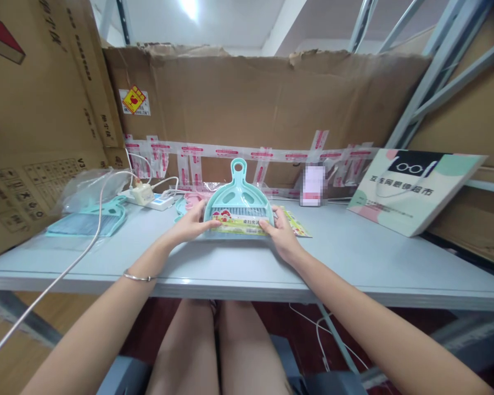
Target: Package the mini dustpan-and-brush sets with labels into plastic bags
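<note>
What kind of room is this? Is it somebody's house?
It looks more like a storeroom or packing spot, though I can't be sure. There's a big cardboard box on the left, a metal frame on the right, and a dustpan with a label across its brush.

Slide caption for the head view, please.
Left hand and right hand hold a teal dustpan, handle up, at a table.

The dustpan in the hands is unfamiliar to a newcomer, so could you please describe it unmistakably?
At the table, before the tall cardboard, find the left hand and right hand. Between them is a teal dustpan, with a yellow label across its front. Unlike the similar teal one lying at left, it is held handle up.
</note>
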The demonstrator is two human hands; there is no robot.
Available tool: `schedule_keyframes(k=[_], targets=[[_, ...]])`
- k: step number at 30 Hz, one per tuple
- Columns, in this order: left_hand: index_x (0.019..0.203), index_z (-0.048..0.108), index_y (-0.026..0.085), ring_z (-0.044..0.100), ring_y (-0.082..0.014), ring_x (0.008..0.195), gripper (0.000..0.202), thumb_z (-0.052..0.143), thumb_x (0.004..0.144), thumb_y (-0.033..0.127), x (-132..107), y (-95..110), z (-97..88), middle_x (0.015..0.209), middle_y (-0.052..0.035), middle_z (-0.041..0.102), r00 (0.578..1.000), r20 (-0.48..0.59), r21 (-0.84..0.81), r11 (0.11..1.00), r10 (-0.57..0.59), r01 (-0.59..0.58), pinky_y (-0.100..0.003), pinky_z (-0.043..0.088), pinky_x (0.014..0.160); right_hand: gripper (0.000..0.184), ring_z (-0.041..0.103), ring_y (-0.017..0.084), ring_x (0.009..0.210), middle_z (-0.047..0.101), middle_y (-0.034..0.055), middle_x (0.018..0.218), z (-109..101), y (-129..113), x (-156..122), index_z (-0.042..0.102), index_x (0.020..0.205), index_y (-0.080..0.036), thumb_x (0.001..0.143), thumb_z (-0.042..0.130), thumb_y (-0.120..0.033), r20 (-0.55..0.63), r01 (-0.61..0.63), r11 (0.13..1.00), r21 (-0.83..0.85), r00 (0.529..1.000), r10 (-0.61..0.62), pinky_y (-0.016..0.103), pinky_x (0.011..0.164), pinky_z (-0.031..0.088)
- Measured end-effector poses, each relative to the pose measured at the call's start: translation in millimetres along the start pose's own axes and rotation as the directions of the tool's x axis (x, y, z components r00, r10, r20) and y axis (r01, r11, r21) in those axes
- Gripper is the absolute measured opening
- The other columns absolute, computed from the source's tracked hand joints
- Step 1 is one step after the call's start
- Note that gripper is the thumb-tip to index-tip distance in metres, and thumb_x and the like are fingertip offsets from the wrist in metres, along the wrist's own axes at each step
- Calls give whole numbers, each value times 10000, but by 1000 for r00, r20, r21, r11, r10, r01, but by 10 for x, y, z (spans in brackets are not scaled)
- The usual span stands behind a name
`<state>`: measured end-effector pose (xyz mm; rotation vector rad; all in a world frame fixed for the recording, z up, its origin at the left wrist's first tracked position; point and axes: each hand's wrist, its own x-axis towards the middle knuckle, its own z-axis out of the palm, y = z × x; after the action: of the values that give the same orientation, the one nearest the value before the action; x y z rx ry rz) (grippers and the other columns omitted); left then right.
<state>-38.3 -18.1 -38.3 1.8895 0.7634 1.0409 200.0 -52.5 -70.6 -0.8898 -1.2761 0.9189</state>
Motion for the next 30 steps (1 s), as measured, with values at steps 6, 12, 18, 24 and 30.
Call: schedule_keyframes(k=[6, 12, 18, 24, 30], targets=[[1181, 502, 194, 609, -222, 1016, 562, 721, 678, 319, -70, 66, -5, 1115, -84, 632, 998, -45, -9, 999, -45, 45, -348, 511, 849, 450, 625, 187, 849, 650, 4, 931, 30, -22, -17, 471, 952, -264, 611, 724, -412, 47, -25, 998, 59, 999, 23, 335, 771, 518], [1006, 547, 170, 594, -142, 605, 453, 539, 772, 557, -65, 87, -120, 676, -8, 611, 933, -341, -10, 992, -118, 122, -254, 486, 555, 387, 633, 193, 710, 668, 17, 831, -655, -114, 103, 568, 922, -228, 569, 714, -285, -274, -156, 984, 84, 946, 174, 363, 664, 538], [947, 647, 178, 590, -193, 776, 386, 376, 879, 445, 18, -68, -243, 786, -54, 643, 831, -529, 407, 910, 172, 71, -294, 466, 693, 174, 578, 145, 552, 625, 66, 683, -1984, -324, -40, 634, 691, -191, 585, 644, -54, -651, -316, 948, 36, 712, 262, 296, 547, 491], [1037, 660, 186, 608, -282, 929, 297, 487, 800, 228, 363, -96, -85, 996, -116, 687, 970, -208, 733, 677, 123, 71, -362, 428, 833, 232, 544, 136, 525, 603, 103, 657, -2623, -273, -228, 602, 512, -202, 598, 613, 14, -756, -410, 911, 29, 588, 288, 352, 594, 461], [1255, 538, 207, 624, -309, 934, 491, 482, 771, 149, 673, -202, 107, 1120, -133, 657, 999, -47, 797, 601, -22, 51, -364, 435, 767, 293, 580, 312, 797, 530, 102, 609, -2919, -112, -59, 496, 428, -236, 502, 730, -76, -745, -440, 794, -419, 667, -24, 501, 777, 366]])
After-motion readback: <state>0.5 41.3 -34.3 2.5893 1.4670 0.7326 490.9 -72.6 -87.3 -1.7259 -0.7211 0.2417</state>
